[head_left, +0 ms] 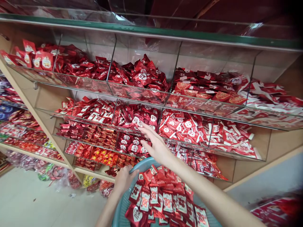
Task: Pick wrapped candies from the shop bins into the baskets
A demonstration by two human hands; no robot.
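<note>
Clear bags of wrapped goods (55,178) sit on the floor at the foot of a wooden shelf unit (46,102). The left hand (123,180) is closed around the rim of a teal plastic basket (139,164), which is heaped with red packets (163,198). The right hand (157,146) is open, its spread fingertips (143,127) touching dark red sachets (134,142) in a clear acrylic bin (104,121). Red-and-white packets (184,129) fill the neighbouring compartment.
</note>
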